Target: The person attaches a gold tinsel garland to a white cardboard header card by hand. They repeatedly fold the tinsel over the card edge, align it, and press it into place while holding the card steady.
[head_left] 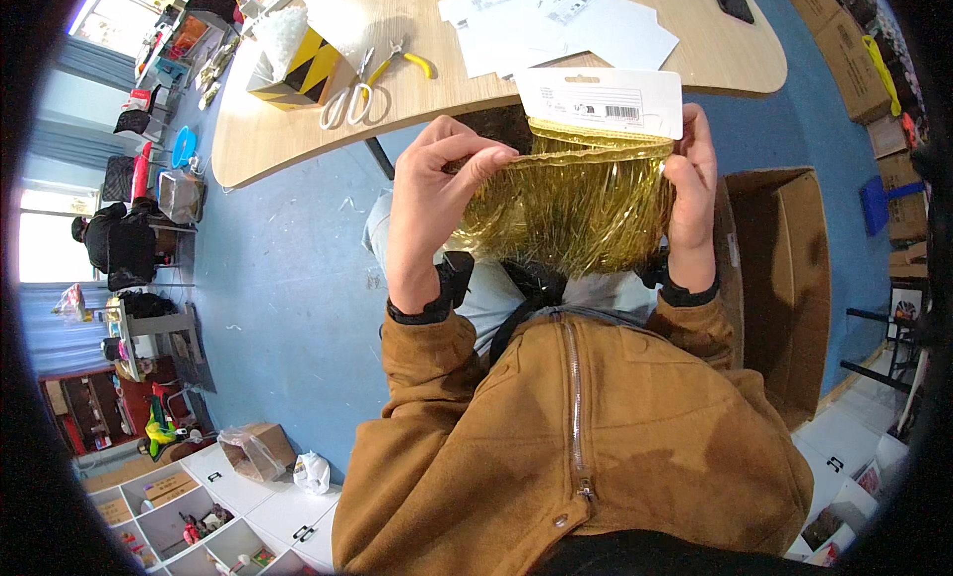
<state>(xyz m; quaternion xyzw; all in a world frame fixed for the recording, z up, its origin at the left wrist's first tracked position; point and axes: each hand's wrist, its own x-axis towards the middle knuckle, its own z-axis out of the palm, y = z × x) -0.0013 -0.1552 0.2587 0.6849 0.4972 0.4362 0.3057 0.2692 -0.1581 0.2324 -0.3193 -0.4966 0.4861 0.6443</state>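
Note:
A gold tinsel fringe (586, 214) hangs down above my lap, its shiny strands loose below a thin gold band. My left hand (437, 184) pinches the band's left end between thumb and fingers. At the other end, my right hand (693, 184) grips the fringe together with the edge of a white header card (601, 94). The card has a hanging slot at its top, and gold band is wrapped along its lower edge. Fingers of my right hand are partly hidden behind the card.
On the wooden table (268, 144) ahead lie white-handled scissors (347, 104), yellow-handled pliers (402, 60), a black-and-yellow striped box (303, 74) and several white cards (556, 25). A phone-like black object (733, 0) rests at the far right. An open cardboard box (779, 278) stands right of my legs.

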